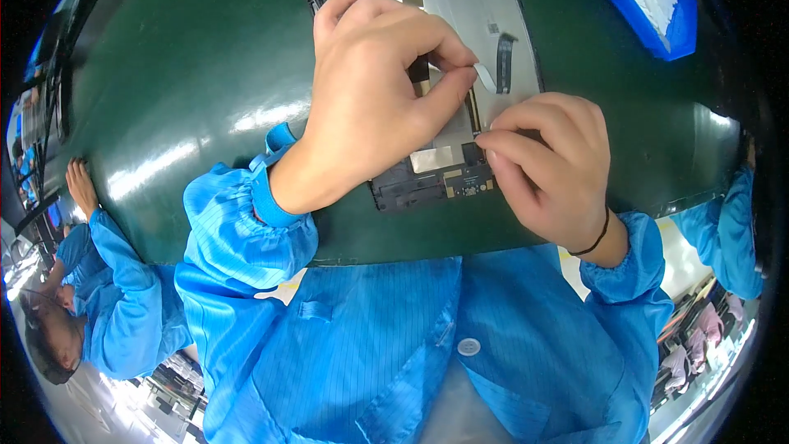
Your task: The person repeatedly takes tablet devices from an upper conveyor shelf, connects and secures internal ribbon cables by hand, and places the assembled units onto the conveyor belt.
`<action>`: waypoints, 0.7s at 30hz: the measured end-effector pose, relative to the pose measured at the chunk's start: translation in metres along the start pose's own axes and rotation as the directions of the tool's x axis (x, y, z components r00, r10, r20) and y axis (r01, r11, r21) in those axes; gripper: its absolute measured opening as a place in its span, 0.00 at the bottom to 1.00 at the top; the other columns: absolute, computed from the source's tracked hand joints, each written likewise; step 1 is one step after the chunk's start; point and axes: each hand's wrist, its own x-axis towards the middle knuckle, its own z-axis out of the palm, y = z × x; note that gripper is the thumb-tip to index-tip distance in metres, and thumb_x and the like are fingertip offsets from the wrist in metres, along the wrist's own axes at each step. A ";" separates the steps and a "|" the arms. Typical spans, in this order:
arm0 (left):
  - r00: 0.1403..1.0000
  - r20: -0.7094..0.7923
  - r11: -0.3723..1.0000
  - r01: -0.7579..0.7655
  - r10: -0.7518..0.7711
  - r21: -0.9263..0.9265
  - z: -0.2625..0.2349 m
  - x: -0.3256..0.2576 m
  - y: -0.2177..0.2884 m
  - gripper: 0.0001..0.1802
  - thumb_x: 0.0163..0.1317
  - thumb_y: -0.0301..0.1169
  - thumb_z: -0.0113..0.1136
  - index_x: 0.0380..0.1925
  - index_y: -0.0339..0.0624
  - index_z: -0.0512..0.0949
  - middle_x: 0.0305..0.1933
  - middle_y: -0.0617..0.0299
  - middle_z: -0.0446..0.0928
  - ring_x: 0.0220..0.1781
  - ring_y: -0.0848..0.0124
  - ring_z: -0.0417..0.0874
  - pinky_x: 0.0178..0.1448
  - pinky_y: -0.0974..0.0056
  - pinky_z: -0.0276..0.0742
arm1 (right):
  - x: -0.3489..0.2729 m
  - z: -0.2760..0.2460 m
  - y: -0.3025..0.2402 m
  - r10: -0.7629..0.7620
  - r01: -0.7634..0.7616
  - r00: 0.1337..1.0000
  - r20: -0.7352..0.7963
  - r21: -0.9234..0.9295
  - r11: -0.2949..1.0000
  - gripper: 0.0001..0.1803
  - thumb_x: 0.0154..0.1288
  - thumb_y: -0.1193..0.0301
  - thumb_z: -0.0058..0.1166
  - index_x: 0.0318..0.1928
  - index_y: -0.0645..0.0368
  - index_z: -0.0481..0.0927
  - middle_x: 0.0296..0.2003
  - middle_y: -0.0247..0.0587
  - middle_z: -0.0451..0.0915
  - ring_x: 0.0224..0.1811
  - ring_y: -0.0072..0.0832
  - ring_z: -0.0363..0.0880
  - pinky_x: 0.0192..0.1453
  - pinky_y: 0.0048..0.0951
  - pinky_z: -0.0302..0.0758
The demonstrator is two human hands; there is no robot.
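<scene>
An opened tablet (394, 191) lies on the green table in front of me, its inner parts exposed, with a large grey panel (460, 0) filling much of its right side. Across it reaches my left hand (362, 74), thumb and forefinger closed on the end of a thin white strip (486, 78). Beside that strip a short dark ribbon piece (505, 64) stands up from the panel. My right hand (563, 152) is closed at the tablet's lower right, fingertips together by the lower end of a narrow cable (474, 111). What those fingertips hold is too small to make out.
A blue tray (686, 37) with white pieces in it sits at the far right of the green table (205, 49). At the left, a person in blue (131, 304) rests a hand on the table edge. Another blue sleeve (727, 230) shows at the right.
</scene>
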 end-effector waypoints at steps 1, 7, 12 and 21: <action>1.000 -0.007 1.000 -0.001 0.001 0.012 0.000 0.001 0.000 0.07 0.45 0.29 0.68 0.25 0.45 0.79 0.29 0.68 0.77 0.41 0.66 0.76 0.68 0.55 0.56 | 0.000 0.000 0.000 0.002 -0.002 1.000 0.000 -0.007 1.000 0.12 0.45 0.73 0.64 0.34 0.51 0.82 0.37 0.28 0.79 0.43 0.32 0.76 0.48 0.36 0.70; 0.999 -0.028 0.999 -0.018 0.019 0.026 0.001 -0.001 -0.006 0.07 0.45 0.30 0.70 0.22 0.45 0.79 0.27 0.67 0.77 0.39 0.66 0.76 0.61 0.58 0.61 | 0.002 0.005 -0.002 -0.001 0.001 1.000 -0.001 -0.022 1.000 0.13 0.44 0.73 0.64 0.35 0.51 0.82 0.37 0.29 0.78 0.43 0.33 0.76 0.49 0.36 0.69; 1.000 -0.022 1.000 -0.006 0.006 0.009 -0.004 -0.010 -0.018 0.08 0.44 0.29 0.71 0.22 0.43 0.79 0.26 0.66 0.77 0.37 0.65 0.75 0.51 0.60 0.65 | 0.005 0.019 -0.008 0.005 -0.005 1.000 0.010 -0.020 1.000 0.15 0.42 0.73 0.64 0.35 0.51 0.82 0.38 0.30 0.78 0.44 0.33 0.76 0.49 0.36 0.69; 0.999 -0.051 0.999 -0.007 0.005 -0.035 -0.004 -0.010 -0.022 0.10 0.43 0.28 0.72 0.20 0.42 0.78 0.26 0.64 0.76 0.33 0.65 0.74 0.43 0.62 0.65 | 0.005 0.023 -0.005 -0.008 0.007 1.000 0.012 0.027 1.000 0.16 0.40 0.73 0.65 0.35 0.51 0.83 0.39 0.31 0.79 0.44 0.33 0.76 0.48 0.36 0.70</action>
